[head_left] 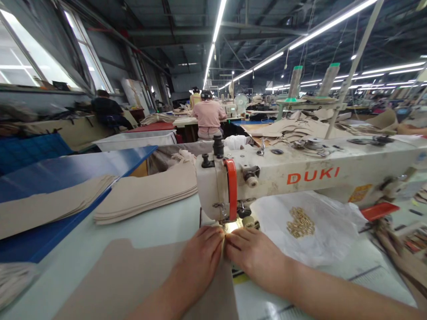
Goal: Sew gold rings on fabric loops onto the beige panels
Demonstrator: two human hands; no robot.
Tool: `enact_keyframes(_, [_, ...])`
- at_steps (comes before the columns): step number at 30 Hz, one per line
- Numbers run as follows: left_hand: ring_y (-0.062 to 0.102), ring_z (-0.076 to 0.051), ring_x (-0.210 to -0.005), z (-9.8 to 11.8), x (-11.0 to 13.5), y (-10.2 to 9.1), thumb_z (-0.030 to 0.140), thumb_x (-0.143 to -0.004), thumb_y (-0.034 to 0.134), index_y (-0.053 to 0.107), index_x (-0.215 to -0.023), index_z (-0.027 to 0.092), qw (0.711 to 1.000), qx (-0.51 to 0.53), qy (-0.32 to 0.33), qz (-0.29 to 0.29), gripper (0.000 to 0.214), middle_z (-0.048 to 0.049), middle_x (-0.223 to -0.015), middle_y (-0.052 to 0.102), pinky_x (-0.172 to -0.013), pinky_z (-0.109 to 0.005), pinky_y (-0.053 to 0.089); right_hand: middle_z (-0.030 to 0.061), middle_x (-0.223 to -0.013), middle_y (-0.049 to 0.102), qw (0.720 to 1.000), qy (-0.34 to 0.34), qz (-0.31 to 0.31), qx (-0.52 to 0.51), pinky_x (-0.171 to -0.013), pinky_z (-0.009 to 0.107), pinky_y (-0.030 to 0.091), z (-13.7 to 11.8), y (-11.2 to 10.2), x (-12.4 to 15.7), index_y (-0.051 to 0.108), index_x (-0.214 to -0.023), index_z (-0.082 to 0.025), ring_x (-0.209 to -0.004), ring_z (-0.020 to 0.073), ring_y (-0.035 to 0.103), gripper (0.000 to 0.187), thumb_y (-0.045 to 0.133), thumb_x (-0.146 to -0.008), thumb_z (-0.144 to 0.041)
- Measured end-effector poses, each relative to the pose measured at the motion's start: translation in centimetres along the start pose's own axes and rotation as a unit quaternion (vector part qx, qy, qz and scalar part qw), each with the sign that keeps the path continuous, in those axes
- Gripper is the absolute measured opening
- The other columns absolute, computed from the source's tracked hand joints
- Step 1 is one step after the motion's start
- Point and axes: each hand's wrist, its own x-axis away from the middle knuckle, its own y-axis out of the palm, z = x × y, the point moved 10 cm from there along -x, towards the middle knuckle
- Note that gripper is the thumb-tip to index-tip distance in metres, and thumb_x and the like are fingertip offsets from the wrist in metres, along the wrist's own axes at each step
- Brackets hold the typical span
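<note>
A large beige fabric panel (133, 271) lies on the pale sewing table, its right edge running up to the sewing machine's (313, 169) needle area. My left hand (202, 253) is closed on that edge, fingers bent and pressed together just in front of the lit presser foot. Close beside it, my right hand (255, 255) pinches the same edge from the right. The fingertips of both hands nearly meet, and they hide the bit of cloth between them. Light from a small lamp (233, 226) falls on the spot behind my fingers.
Stacked beige panels (150, 191) sit left of the machine, with more panels (56, 202) on a blue surface (80, 164). Gold-coloured metal pieces (300, 222) lie on a white plastic bag (333, 244) under the arm. Thread cones (295, 83) stand behind; a person in pink (209, 113) sits ahead.
</note>
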Motion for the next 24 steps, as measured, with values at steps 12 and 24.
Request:
enact_keyframes(12, [0.064,-0.022,-0.09,-0.85,-0.29,0.18,0.011,-0.09,0.041,0.065,-0.093,0.014,1.0,0.007,-0.01,0.004,0.024,-0.0083,-0.095,0.071,-0.084,-0.04,0.056,0.0067,-0.103,0.064,1.0,0.018,-0.006,-0.019,-0.072,0.034,0.044,0.7,0.41,-0.01,0.058,-0.098,-0.013,-0.09,0.0214,0.056,0.008,0.058,-0.091,-0.017])
enact_keyframes(24, [0.064,-0.021,-0.087,-0.83,-0.4,-0.1,0.013,-0.09,0.042,0.066,-0.091,0.014,1.0,0.014,-0.012,0.008,0.024,-0.0088,-0.092,0.071,-0.082,-0.038,0.056,0.0064,-0.103,0.065,0.999,0.024,-0.005,-0.027,-0.074,0.033,0.044,0.8,0.49,-0.09,0.06,-0.097,-0.014,-0.092,0.0216,0.056,0.008,0.059,-0.091,-0.019])
